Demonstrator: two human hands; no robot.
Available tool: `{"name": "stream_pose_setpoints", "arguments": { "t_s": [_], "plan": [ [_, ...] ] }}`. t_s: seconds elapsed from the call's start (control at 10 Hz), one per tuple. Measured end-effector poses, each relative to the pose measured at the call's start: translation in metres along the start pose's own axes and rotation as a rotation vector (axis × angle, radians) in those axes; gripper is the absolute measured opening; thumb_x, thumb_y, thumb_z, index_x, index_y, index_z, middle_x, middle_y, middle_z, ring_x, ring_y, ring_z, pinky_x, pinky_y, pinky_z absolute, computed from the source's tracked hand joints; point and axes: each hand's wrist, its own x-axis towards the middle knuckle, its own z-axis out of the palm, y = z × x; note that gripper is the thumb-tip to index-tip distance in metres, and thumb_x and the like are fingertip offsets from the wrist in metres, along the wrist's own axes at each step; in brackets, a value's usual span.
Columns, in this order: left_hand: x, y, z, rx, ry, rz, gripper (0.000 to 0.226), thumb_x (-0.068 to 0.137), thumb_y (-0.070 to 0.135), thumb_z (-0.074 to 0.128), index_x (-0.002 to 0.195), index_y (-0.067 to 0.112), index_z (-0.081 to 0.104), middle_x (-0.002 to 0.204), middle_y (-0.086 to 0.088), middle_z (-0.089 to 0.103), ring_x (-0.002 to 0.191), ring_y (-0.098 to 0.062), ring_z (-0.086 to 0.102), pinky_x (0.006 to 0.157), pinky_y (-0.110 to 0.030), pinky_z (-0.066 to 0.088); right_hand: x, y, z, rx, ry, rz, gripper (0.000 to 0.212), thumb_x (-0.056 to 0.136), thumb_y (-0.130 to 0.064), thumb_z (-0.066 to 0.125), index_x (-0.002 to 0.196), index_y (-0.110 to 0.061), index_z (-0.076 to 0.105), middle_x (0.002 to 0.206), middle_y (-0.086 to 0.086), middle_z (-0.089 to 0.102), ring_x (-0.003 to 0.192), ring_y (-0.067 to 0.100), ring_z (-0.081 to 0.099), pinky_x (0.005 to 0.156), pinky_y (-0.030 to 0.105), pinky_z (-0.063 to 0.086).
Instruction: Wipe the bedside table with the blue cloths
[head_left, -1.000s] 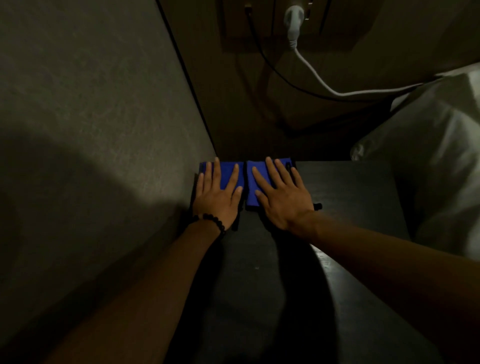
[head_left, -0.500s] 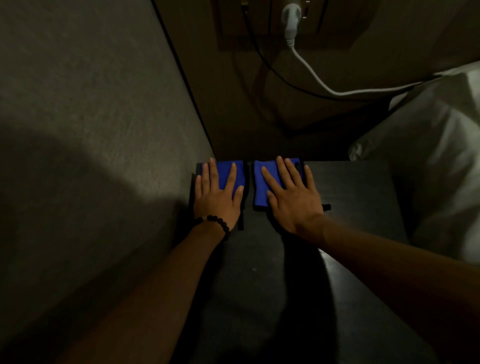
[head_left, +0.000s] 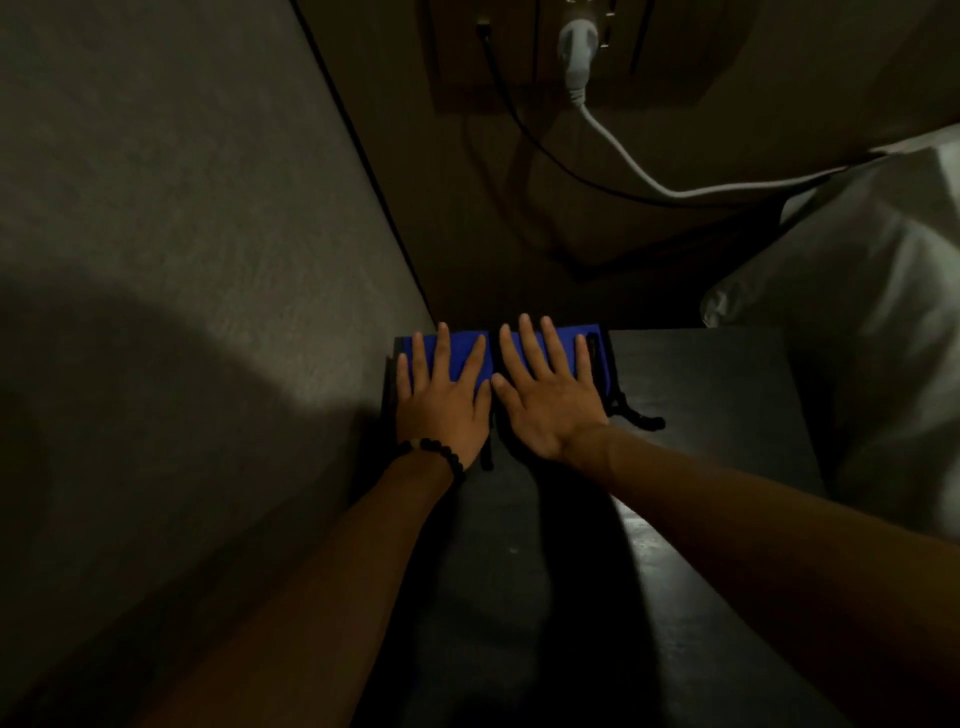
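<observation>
Leftmost, a grey textured wall panel (head_left: 171, 249), lit above and shadowed lower down, running right up against the left edge of the dark, flat-topped bedside table (head_left: 691, 395). Next, the left hand (head_left: 441, 400), spread flat with fingers apart, palm down on the left blue folded cloth (head_left: 457, 353) at the table's far left corner, close to the wall; a black beaded bracelet (head_left: 441, 452) round that wrist. Just beside it, thumbs almost touching, the right hand (head_left: 550, 400), likewise open and flat, fingers fanned, pressing on the right blue folded cloth (head_left: 589, 343), of which only a strip past the fingers is visible. Both cloths side by side along the table's back edge, edges nearly meeting under the thumbs. Dark trim and a short black loop or cord (head_left: 641, 418) trailing from the right cloth's near right corner onto the tabletop; exact make hard to tell in the dim light. Bare forearms reaching in from the bottom, shadows falling across the middle of the table. Above and behind, a brown back wall with a socket plate, a white plug (head_left: 576, 47) seated in it and its white cable (head_left: 634, 166) sweeping down and to the right, a thin black cable (head_left: 524, 130) beside it. Far right, pale rumpled bedding (head_left: 872, 322) crowding the table's right side.
</observation>
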Motion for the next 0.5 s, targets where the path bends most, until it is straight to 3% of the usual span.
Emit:
{"name": "stream_pose_setpoints", "arguments": {
  "t_s": [0.1,0.2,0.3,0.4,0.5],
  "plan": [
    [0.000,-0.003,-0.002,-0.022,0.138,0.075,0.057,0.098,0.049,0.023,0.151,0.033,0.009,0.160,-0.013,0.002,0.146,-0.037,0.002,0.118,-0.050,0.003,-0.012,0.023,0.001,-0.091,0.129,-0.182,0.064,0.102,-0.054,0.002,0.158,-0.026,-0.011,0.168,0.005,-0.011,0.154,0.023,-0.014,0.123,0.046,-0.008],
    [0.002,-0.006,0.002,0.014,0.099,0.056,0.059,0.095,0.055,0.010,0.151,0.036,0.004,0.161,-0.009,0.000,0.146,-0.037,0.002,0.117,-0.053,0.002,-0.024,0.054,0.001,-0.110,0.101,-0.063,0.071,0.098,-0.058,0.001,0.160,-0.026,-0.004,0.169,0.007,-0.007,0.154,0.024,-0.011,0.124,0.047,-0.006],
    [-0.003,0.000,0.006,0.016,0.092,0.038,0.062,0.093,0.055,0.005,0.151,0.032,0.007,0.160,-0.011,0.002,0.146,-0.036,0.004,0.118,-0.051,0.004,-0.029,0.068,0.001,-0.077,0.059,-0.047,0.072,0.093,-0.063,-0.005,0.158,-0.034,-0.011,0.167,0.004,-0.017,0.152,0.022,-0.020,0.123,0.045,-0.011],
    [-0.011,0.003,-0.008,-0.086,0.161,-0.008,0.059,0.095,0.046,0.021,0.150,0.024,0.018,0.159,-0.015,0.008,0.145,-0.035,0.009,0.117,-0.051,0.007,-0.036,0.073,-0.010,0.027,0.101,-0.061,0.069,0.096,-0.064,0.001,0.158,-0.037,-0.008,0.165,0.004,-0.021,0.152,0.023,-0.020,0.122,0.041,-0.014],
    [-0.050,0.020,-0.010,-0.333,0.268,-0.053,0.054,0.095,0.038,0.034,0.146,0.023,0.025,0.158,-0.011,0.012,0.145,-0.030,0.010,0.117,-0.051,0.012,-0.069,0.091,-0.008,0.130,0.158,-0.020,0.073,0.096,-0.068,-0.002,0.160,-0.033,-0.001,0.168,0.008,-0.009,0.155,0.026,-0.007,0.125,0.047,-0.001]
  ]
}}
